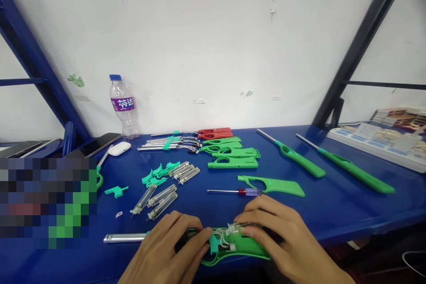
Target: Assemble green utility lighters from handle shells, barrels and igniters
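At the table's near side lies an opened green gas-lighter casing (244, 245), with a silver metal tube (124, 238) extending to the left. My left hand (176, 244) is closed over the casing's front part, fingertips against a teal trigger (214, 244). White wires (221, 236) run inside the shell beside it. My right hand (279, 230) pinches a clear fuel tank (235, 228) between thumb and fingers, just above the casing's handle end. Part of the tank is hidden by those fingers. Beyond my right hand are a screwdriver (248, 191) and a green casing half (282, 186).
Several clear tanks (163, 196) and teal triggers (158, 173) lie left of centre. Behind them are metal tubes with wires (163, 143), red casings (215, 133) and green casings (234, 163). Whole lighters (302, 162) lie right. A bottle (124, 108) stands by the wall.
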`<state>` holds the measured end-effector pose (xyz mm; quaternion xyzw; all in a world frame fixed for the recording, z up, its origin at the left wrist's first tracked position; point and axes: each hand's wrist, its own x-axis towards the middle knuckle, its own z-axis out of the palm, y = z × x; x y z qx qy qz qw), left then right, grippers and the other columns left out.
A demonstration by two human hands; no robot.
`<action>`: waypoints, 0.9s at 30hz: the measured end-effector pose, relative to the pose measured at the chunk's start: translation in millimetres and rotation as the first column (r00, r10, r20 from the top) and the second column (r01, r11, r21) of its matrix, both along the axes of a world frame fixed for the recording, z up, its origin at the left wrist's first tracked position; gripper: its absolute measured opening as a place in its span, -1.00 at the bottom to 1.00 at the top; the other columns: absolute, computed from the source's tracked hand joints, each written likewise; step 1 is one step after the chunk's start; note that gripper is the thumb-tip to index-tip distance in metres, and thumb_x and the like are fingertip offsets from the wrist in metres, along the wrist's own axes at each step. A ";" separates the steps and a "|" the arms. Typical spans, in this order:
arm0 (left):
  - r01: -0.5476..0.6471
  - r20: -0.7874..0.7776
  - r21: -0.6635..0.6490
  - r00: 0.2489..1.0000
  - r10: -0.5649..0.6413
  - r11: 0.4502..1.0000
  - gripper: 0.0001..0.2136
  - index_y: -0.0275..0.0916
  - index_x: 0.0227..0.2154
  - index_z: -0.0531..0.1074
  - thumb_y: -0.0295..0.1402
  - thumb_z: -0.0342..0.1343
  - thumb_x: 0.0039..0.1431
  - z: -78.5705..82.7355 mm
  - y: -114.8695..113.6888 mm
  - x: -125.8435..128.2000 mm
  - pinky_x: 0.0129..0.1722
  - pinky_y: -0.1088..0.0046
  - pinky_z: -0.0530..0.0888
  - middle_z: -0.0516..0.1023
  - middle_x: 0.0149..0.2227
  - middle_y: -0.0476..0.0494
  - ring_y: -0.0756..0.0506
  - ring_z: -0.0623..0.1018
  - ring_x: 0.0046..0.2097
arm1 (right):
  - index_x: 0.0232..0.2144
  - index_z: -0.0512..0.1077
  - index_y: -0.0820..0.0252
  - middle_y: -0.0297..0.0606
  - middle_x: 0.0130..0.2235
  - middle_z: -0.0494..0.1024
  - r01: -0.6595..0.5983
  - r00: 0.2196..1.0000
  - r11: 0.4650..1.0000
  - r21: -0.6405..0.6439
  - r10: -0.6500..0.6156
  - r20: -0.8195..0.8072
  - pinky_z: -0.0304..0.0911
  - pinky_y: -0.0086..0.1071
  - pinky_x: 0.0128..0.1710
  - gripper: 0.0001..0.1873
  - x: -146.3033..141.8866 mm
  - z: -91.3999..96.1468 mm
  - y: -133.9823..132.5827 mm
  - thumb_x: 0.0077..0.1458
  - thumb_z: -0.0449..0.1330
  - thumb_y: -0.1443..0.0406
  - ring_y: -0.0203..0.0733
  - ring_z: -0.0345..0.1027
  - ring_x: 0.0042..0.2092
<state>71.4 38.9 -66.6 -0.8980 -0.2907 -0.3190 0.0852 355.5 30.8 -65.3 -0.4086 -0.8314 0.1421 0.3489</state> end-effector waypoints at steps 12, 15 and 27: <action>0.004 -0.030 0.086 1.000 -0.002 0.996 -0.71 -0.18 0.10 0.51 -0.13 0.03 0.59 -6.8 1.9 -3.0 -0.16 0.37 0.64 0.66 -0.16 -0.12 -0.12 0.66 -0.18 | -0.04 0.67 -0.01 -0.30 -0.10 0.66 -0.048 0.999 0.999 -0.006 0.048 0.016 0.42 -0.36 -0.11 -0.78 3.4 1.8 0.2 0.52 0.19 0.26 -0.20 0.57 -0.11; -0.012 -0.023 0.067 1.000 0.014 0.998 -0.71 -0.17 0.09 0.51 -0.12 0.03 0.59 -7.3 2.2 -0.8 -0.14 0.36 0.64 0.64 -0.17 -0.12 -0.12 0.66 -0.17 | -0.01 0.68 -0.03 -0.29 -0.10 0.65 -0.057 0.998 0.998 -0.016 0.057 0.022 0.42 -0.36 -0.11 -0.76 4.2 1.6 0.0 0.52 0.19 0.26 -0.19 0.56 -0.10; -0.029 -0.255 0.044 0.966 0.039 0.999 -0.41 0.04 0.32 0.41 -0.20 0.45 0.28 -11.1 4.7 -1.3 -0.30 0.35 0.61 0.54 -0.16 -0.10 -0.17 0.59 -0.23 | 0.05 0.66 -0.09 -0.30 -0.12 0.61 -0.021 0.995 0.996 -0.085 0.029 0.093 0.39 -0.38 -0.18 -0.73 1.3 6.8 -6.0 0.54 0.16 0.24 -0.21 0.54 -0.14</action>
